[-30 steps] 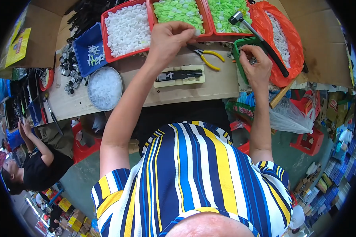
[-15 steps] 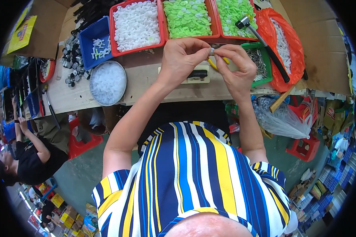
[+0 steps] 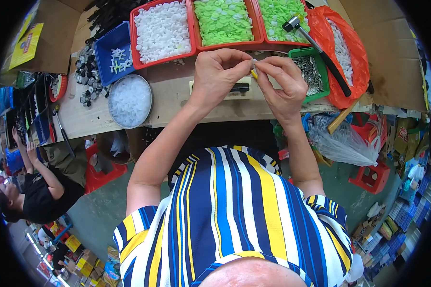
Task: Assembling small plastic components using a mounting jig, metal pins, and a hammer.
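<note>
Above the workbench, my left hand and my right hand meet with thumbs and forefingers pinched. Between the fingertips is a small whitish piece, mostly covered, its kind too small to make out. Just under it shows a yellow tool handle, partly hidden by my right hand. A cream block with a black bar on it lies on the bench below, partly behind my left hand. To the right of my right hand stands a green tray of metal pins.
Beyond my hands stand red bins of white pieces and green discs. A hammer lies across an orange bag. At left are a blue bin, a round dish of translucent pieces and a co-worker.
My hands stay pinched together, with only slight shifts of the fingers. Less of the yellow handle shows now. The whole view has shifted slightly.
</note>
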`<state>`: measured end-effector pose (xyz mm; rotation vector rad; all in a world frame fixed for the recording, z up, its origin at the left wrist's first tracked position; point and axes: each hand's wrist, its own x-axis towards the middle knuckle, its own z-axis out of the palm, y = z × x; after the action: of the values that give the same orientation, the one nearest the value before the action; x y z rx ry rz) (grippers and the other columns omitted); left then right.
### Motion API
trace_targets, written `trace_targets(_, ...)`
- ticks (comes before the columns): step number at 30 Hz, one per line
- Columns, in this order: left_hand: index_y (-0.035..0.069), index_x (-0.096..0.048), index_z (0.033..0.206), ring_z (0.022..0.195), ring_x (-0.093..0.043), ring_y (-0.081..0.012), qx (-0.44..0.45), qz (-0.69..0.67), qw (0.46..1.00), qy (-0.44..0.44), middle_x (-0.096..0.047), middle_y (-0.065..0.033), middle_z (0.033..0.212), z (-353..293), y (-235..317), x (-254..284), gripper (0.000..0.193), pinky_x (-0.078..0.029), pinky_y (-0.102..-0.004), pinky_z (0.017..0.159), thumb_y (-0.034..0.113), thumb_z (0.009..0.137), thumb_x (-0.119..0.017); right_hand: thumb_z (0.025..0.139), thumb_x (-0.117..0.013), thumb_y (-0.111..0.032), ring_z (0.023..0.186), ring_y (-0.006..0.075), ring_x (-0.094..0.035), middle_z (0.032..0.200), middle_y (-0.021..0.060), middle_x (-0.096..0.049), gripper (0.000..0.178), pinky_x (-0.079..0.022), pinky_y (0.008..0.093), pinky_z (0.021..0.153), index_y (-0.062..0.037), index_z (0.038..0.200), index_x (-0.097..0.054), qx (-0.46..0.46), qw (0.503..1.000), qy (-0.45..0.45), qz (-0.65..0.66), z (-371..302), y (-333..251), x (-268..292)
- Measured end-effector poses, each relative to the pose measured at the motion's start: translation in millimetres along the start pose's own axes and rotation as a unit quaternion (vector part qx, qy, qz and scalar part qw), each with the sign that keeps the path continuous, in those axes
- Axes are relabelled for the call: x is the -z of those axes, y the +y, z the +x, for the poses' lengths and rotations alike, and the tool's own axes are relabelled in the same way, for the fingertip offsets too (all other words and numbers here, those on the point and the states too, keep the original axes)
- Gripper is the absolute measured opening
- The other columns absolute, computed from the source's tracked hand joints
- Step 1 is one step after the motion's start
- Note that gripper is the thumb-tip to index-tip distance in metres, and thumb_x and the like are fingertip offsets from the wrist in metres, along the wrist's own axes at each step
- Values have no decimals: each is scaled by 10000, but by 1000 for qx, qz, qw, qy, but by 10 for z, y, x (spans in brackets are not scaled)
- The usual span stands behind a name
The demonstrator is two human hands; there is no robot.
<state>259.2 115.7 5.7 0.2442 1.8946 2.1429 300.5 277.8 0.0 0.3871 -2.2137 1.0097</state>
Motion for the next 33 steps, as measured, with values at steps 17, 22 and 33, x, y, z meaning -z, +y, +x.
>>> trace_targets(17, -6, -725, 1020, 846, -651, -110, -147, 137, 980, -11, -710, -60, 960, -248, -5, 185, 216, -515, -244, 715, 68, 823, -775, 817, -724, 3, 817, 196, -672, 886, 107, -698, 102, -516, 298, 733, 22, 914, -698, -175, 965, -92, 174, -5, -110, -3)
trace_targets(22, 12, -736, 971, 847, -656, -233, -225, 235, 946, 5, -697, -117, 931, -296, -146, 302, 284, -517, -329, 715, 127, 727, -823, 783, -731, 12, 813, 235, -673, 878, 116, -690, 124, -517, 326, 731, 7, 903, -698, -107, 975, -95, 169, -117, -75, -123)
trace_targets(33, 37, -700, 1010, 921, -611, -299, -318, 466, 825, 35, -643, -101, 983, -654, -338, 573, 369, -511, -385, 774, 119, 676, -832, 772, -732, -97, 906, 221, -610, 964, 33, -626, 104, -415, 373, 739, -84, 866, -689, -21, 984, -171, 35, -300, -70, -408)
